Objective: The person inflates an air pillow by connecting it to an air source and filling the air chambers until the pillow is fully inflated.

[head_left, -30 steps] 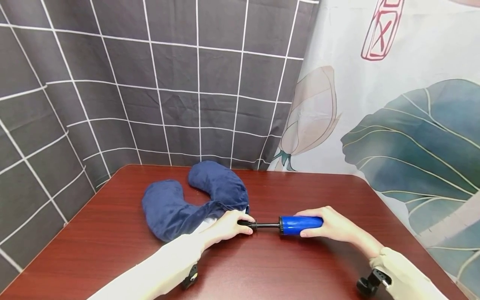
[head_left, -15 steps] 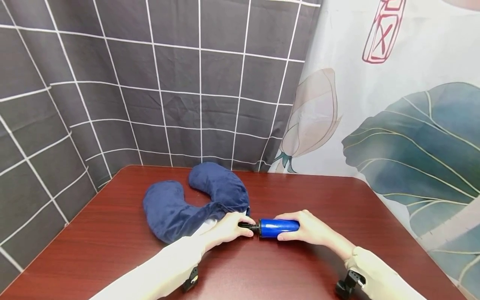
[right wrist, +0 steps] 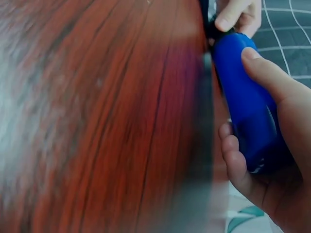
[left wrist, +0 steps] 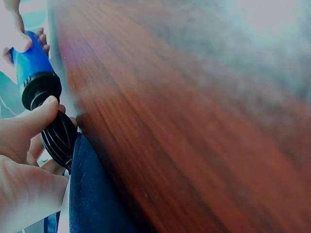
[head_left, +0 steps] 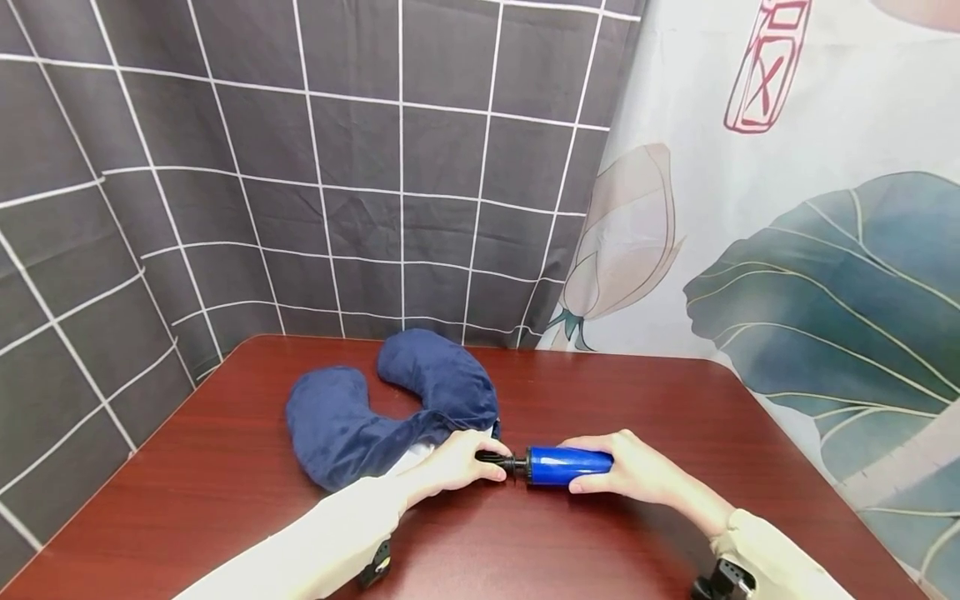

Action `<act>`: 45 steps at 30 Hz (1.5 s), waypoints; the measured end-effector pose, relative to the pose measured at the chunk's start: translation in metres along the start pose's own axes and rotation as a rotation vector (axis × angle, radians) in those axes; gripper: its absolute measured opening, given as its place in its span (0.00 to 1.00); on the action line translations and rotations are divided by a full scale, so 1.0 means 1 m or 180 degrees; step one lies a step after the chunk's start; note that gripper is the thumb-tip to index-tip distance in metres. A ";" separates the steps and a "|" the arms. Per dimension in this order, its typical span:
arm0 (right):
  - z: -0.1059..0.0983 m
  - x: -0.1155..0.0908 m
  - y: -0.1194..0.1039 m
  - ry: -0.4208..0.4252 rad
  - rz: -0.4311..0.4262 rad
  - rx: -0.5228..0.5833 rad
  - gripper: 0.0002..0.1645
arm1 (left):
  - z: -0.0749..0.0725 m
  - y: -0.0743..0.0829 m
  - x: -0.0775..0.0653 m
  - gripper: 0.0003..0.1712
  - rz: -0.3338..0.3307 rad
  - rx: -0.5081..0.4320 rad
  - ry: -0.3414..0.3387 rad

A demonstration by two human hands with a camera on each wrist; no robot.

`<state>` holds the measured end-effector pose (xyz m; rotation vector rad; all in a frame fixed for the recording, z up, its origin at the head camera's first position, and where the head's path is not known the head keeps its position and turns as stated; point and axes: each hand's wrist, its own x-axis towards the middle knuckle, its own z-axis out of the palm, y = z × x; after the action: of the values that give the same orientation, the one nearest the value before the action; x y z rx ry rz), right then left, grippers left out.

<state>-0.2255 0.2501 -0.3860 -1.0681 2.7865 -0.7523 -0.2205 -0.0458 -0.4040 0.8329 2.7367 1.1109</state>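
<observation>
A blue hand pump (head_left: 558,466) with a black ribbed handle (left wrist: 60,138) lies level between the two hands, above the table. My left hand (head_left: 459,462) grips the black handle, the thumb resting near its collar. My right hand (head_left: 637,468) is wrapped around the far end of the blue barrel (right wrist: 245,92), thumb along its side. Only a short stretch of the pump's rod shows between handle and barrel. Next to the left hand lies a navy U-shaped neck pillow (head_left: 333,425), its zipped edge parted over a white inner part (head_left: 411,457). The pump's joint with the pillow is hidden.
The reddish-brown wooden table (head_left: 637,400) extends around the pillow and pump. Behind it hangs a dark grey curtain (head_left: 360,217) with white grid lines. A white cloth (head_left: 705,208) printed with lotus shapes hangs at the right.
My right hand pushed the barrel left against the handle, covering the long exposed rod, then drew it slightly right again. My left hand and the pillow stay nearly in place.
</observation>
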 end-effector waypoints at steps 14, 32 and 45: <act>-0.031 -0.031 0.029 0.0182 -0.0217 -0.0229 0.29 | -0.003 0.002 0.003 0.15 0.0130 0.0054 0.0027; -0.051 -0.057 0.040 0.0443 -0.0157 -0.0381 0.29 | -0.005 0.003 0.005 0.14 0.0204 0.0438 -0.0038; -0.039 -0.041 0.025 0.0506 -0.0008 -0.0305 0.27 | -0.011 0.004 0.012 0.13 0.0516 0.0344 -0.0098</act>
<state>-0.2182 0.3088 -0.3680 -1.0719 2.9831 -0.7418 -0.2315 -0.0443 -0.3921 1.0939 2.7664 0.9724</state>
